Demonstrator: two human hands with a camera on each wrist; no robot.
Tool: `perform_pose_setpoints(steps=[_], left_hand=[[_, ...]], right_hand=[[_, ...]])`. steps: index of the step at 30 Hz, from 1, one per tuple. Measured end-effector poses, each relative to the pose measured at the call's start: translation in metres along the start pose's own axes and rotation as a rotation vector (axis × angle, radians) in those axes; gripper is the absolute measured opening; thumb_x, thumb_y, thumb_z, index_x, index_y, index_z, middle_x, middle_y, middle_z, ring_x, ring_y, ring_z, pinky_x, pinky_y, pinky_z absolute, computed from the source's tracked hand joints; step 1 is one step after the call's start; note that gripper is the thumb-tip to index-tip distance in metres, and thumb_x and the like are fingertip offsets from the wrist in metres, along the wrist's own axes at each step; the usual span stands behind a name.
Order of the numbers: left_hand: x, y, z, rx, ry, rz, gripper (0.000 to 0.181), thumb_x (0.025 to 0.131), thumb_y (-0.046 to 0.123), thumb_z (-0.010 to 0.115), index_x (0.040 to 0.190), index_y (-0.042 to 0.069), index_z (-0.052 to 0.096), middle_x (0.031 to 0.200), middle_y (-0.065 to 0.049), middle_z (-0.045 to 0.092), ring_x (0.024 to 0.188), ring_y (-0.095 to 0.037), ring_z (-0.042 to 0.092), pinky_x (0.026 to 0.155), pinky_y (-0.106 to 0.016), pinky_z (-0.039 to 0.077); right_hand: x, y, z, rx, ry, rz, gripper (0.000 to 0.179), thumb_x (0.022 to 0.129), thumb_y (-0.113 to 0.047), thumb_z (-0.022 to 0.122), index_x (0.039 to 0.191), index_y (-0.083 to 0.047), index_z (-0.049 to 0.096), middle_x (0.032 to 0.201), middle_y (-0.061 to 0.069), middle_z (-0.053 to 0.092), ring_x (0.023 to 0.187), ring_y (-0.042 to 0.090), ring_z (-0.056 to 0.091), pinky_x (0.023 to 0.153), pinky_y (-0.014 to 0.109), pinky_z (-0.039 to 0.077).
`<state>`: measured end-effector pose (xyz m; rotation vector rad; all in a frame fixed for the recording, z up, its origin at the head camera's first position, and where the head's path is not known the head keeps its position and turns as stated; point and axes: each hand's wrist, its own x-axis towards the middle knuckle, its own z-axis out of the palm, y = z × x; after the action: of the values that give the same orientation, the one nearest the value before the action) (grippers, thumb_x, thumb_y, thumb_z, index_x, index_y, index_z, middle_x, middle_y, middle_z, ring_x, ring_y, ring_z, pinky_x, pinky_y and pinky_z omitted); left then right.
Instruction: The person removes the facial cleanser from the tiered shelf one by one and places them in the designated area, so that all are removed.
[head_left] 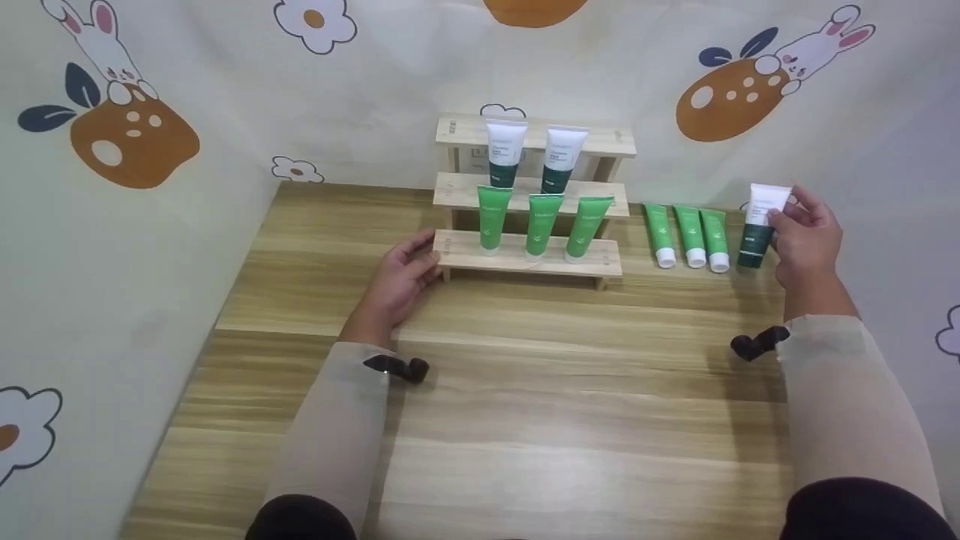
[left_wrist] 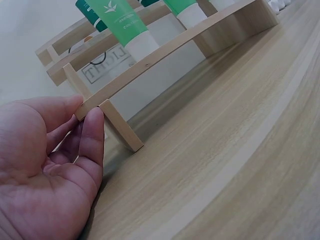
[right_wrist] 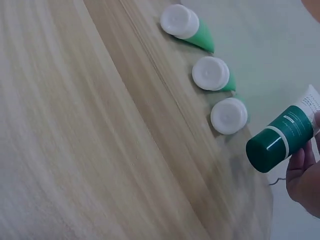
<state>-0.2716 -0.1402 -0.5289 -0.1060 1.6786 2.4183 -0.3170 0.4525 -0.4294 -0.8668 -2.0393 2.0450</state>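
My left hand [head_left: 405, 277] pinches the left end of the lowest step of a three-tier wooden display rack [head_left: 525, 262]; in the left wrist view its thumb lies on the board's edge with fingers below. My right hand [head_left: 810, 240] holds a white and dark green squeeze tube [right_wrist: 280, 135] between thumb and fingers, its green cap pointing down. Two similar white and green tubes [head_left: 506, 146] stand on the middle step. Several steps' front is taken by three small green tubes [head_left: 541, 225], caps down, on the lowest step.
Beside the rack on the right, three more green tubes [head_left: 694, 232] lie in a row on the wooden table [head_left: 525, 405], white caps toward me. A patterned cloth [head_left: 397, 90] hangs behind the table and along its sides. The top step [head_left: 461, 131] is partly hidden by the taller tubes.
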Motion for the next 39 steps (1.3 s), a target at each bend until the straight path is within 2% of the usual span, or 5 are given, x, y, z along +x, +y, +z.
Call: perform_pose_setpoints(steps=[7, 14, 22, 28, 39], left_hand=[[0.001, 0.0, 0.002, 0.014, 0.01, -0.029, 0.057, 0.107, 0.004, 0.062, 0.161, 0.009, 0.045, 0.166, -0.007, 0.047, 0.122, -0.013, 0.061, 0.094, -0.021, 0.059], [0.002, 0.0, 0.001, 0.01, 0.014, -0.032, 0.057, 0.107, 0.004, 0.062, 0.161, 0.009, 0.045, 0.166, -0.008, 0.047, 0.127, -0.016, 0.061, 0.098, -0.023, 0.059], [0.002, -0.002, 0.001, 0.0, 0.011, -0.017, 0.057, 0.106, 0.002, 0.061, 0.161, 0.007, 0.045, 0.166, -0.009, 0.047, 0.126, -0.016, 0.061, 0.099, -0.023, 0.059], [0.001, -0.001, 0.001, 0.003, 0.01, -0.009, 0.058, 0.106, 0.002, 0.061, 0.161, 0.007, 0.045, 0.166, -0.009, 0.047, 0.127, -0.016, 0.062, 0.1, -0.023, 0.059], [0.001, 0.0, 0.0, -0.003, 0.006, -0.008, 0.058, 0.107, 0.002, 0.06, 0.162, 0.007, 0.043, 0.164, -0.009, 0.045, 0.114, -0.011, 0.062, 0.092, -0.019, 0.059]], right_hand=[[0.008, 0.01, -0.006, -0.063, 0.022, 0.04, 0.07, 0.102, -0.025, 0.074, 0.161, -0.045, 0.043, 0.163, -0.012, 0.044, 0.155, 0.012, 0.038, 0.135, 0.036, 0.029], [0.02, 0.016, -0.005, -0.161, -0.009, 0.061, 0.064, 0.104, -0.034, 0.069, 0.16, -0.048, 0.041, 0.17, -0.012, 0.039, 0.159, 0.013, 0.034, 0.136, 0.035, 0.026], [0.029, 0.022, -0.002, -0.171, -0.06, 0.124, 0.069, 0.104, -0.037, 0.069, 0.163, -0.048, 0.034, 0.174, -0.013, 0.032, 0.163, 0.014, 0.029, 0.137, 0.038, 0.026], [0.03, 0.021, 0.002, -0.137, -0.067, 0.127, 0.066, 0.106, -0.031, 0.067, 0.163, -0.046, 0.036, 0.166, -0.012, 0.041, 0.159, 0.014, 0.035, 0.135, 0.037, 0.031], [0.029, 0.023, -0.002, -0.303, -0.086, 0.139, 0.066, 0.108, -0.04, 0.061, 0.165, -0.052, 0.029, 0.181, -0.011, 0.017, 0.168, 0.024, 0.019, 0.134, 0.046, 0.03]])
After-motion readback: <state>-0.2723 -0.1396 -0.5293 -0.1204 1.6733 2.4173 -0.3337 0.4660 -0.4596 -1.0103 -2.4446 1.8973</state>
